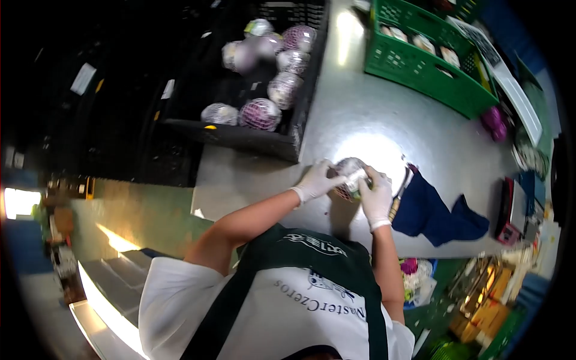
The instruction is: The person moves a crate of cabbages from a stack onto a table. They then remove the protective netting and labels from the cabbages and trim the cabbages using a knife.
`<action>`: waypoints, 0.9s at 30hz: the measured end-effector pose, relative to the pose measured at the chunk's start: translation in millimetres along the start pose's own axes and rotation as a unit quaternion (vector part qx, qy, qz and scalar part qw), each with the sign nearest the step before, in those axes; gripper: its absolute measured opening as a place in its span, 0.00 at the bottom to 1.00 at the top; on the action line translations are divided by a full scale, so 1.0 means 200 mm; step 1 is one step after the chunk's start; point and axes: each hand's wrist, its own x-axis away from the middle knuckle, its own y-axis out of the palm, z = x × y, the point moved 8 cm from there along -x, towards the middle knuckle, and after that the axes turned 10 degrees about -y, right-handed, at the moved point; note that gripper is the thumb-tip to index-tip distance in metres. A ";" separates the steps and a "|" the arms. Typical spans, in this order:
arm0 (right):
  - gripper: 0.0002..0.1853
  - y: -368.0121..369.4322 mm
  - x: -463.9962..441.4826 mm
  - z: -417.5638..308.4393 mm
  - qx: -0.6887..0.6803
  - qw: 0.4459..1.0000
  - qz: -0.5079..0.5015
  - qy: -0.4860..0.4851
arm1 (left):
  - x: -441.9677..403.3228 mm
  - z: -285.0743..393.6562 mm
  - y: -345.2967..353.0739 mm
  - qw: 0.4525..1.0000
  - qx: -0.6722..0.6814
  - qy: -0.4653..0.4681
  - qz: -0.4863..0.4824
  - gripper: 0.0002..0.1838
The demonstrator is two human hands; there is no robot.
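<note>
Both gloved hands are at a round, purple netted bundle (pixel 343 191) with a white label, held over the metal table; what the netting contains is not clear. My left hand (pixel 317 181) grips its left side, thumb and fingers closed against it. On its right side is my right hand (pixel 375 195), fingers bent over the top edge by the label. Just right of that hand lies a slim tool with a light brown handle (pixel 394 210), beside a dark blue cloth (pixel 429 207).
A black crate (pixel 246 137) at the upper left holds several similar netted bundles (pixel 260 114). At the upper right, a green crate (pixel 420 84) contains packed items. Purple round things (pixel 494 123) lie beside it. A dark red and black device (pixel 509 210) stands at the table's (pixel 354 114) right end.
</note>
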 end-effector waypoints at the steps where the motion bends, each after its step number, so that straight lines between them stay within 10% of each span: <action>1: 0.16 0.00 -0.01 0.00 0.002 1.000 -0.010 -0.001 | 0.01 0.01 -0.01 1.000 -0.003 -0.010 0.002 0.36; 10: 0.11 0.14 0.00 0.16 -0.075 0.992 -0.096 0.035 | 0.09 0.29 0.09 0.950 -0.144 0.244 -0.130 0.51; 27: 0.09 0.18 -0.10 0.12 -0.035 0.988 -0.146 0.038 | 0.03 0.42 0.10 0.931 -0.256 0.244 -0.095 0.47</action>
